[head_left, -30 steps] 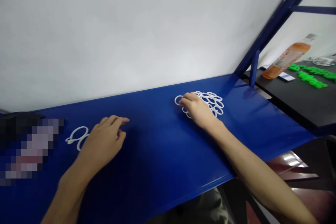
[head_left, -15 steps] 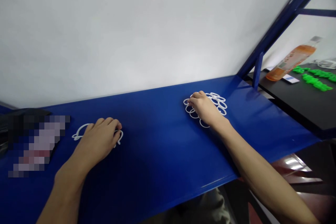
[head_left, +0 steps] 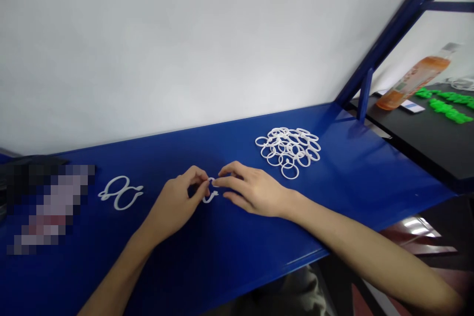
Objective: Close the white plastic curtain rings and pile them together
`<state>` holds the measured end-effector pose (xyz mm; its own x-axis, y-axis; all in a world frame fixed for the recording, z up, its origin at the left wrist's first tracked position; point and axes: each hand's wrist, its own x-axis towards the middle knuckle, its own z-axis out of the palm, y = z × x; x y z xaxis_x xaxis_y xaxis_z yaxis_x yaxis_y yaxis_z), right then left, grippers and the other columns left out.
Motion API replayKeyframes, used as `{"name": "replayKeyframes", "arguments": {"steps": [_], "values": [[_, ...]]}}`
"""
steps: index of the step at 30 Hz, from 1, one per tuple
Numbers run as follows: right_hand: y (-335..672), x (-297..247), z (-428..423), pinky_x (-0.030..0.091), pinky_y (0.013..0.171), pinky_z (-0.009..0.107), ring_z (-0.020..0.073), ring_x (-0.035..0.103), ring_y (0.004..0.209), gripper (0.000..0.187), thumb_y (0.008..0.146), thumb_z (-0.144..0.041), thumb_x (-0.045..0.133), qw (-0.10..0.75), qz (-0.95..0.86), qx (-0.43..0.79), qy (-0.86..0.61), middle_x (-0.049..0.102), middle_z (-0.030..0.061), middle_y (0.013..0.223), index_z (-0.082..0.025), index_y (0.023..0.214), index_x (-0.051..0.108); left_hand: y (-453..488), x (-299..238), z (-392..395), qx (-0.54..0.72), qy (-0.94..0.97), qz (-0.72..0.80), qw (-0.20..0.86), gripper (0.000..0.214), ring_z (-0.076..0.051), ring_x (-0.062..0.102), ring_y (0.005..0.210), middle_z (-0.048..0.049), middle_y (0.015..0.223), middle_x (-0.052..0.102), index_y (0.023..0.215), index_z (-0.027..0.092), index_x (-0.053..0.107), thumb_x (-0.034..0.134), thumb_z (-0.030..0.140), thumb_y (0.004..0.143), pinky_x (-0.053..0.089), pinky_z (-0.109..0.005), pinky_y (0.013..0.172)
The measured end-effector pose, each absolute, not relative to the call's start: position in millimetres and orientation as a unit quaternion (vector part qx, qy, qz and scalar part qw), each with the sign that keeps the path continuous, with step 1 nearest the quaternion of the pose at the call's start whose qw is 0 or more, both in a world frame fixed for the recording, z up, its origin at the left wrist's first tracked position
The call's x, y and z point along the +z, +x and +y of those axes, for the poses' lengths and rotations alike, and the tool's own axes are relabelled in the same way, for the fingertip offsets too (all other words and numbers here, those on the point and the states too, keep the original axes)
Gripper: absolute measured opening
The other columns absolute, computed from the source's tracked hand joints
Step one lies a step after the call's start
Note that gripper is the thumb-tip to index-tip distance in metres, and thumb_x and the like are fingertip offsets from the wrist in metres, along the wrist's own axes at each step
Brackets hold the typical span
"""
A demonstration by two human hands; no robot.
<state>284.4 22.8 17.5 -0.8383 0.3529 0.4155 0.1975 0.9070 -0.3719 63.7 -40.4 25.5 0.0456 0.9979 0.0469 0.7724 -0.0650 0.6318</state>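
Note:
My left hand (head_left: 179, 202) pinches a white plastic ring (head_left: 209, 199) with an opening in it, just above the blue table (head_left: 237, 252). Part of that ring is hidden by my fingers. Facing it from the right is my right hand (head_left: 254, 190), its fingers spread; the foremost fingertip is at the ring, though whether it touches I cannot tell. Two white open rings (head_left: 119, 208) lie crossed over each other to the left. A loose pile of white rings with small knobs (head_left: 289, 148) rests farther back on the right.
A white wall (head_left: 185, 49) rises behind the table. Dark and blurred-out items (head_left: 55, 202) lie at the left end. On the right, past a blue metal frame (head_left: 365, 94), a black table (head_left: 418, 143) bears an orange drink bottle (head_left: 414, 81) and green pieces (head_left: 450, 111).
My left hand has moved right, off the crossed rings. My right hand has left the pile and come left. Both now meet at a white ring near the table's middle.

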Motion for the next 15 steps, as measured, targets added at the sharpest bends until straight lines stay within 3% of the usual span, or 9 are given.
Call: {"name": "replayKeyframes", "arguments": {"steps": [4,9,15], "values": [[285.0,17.9,19.4,0.06,0.079,0.035,0.0179,0.065,0.095,0.03,0.102,-0.03,0.053,0.259,-0.93,0.204,-0.16,0.058,0.0134,0.123,-0.016,0.126,0.059,75.2,19.3,-40.9,0.278,0.666,0.637,0.27,0.024,-0.015,0.064,0.058,0.0035,0.068,0.07,0.092,0.023,0.059,0.049,0.046,0.093,0.046,-0.026,0.057],[285.6,13.3,22.9,0.059,0.079,0.032,0.0161,0.066,0.091,0.025,0.1,-0.031,0.058,0.292,-0.893,0.291,-0.177,0.064,0.0096,0.11,-0.016,0.12,0.059,77.4,16.0,-41.4,0.282,0.661,0.65,0.248,0.034,-0.015,0.063,0.058,0.0045,0.068,0.07,0.117,0.026,0.065,0.05,0.043,0.092,0.045,-0.025,0.056],[285.0,7.0,25.9,0.057,0.076,0.031,0.0145,0.067,0.084,0.013,0.099,-0.027,0.058,0.31,-0.867,0.337,-0.198,0.068,0.0067,0.101,-0.017,0.108,0.059,77.5,14.5,-43.5,0.281,0.706,0.634,0.143,0.037,-0.019,0.067,0.082,-0.0016,0.09,0.075,0.114,0.028,0.073,0.046,0.045,0.096,0.052,-0.033,0.081]]}}
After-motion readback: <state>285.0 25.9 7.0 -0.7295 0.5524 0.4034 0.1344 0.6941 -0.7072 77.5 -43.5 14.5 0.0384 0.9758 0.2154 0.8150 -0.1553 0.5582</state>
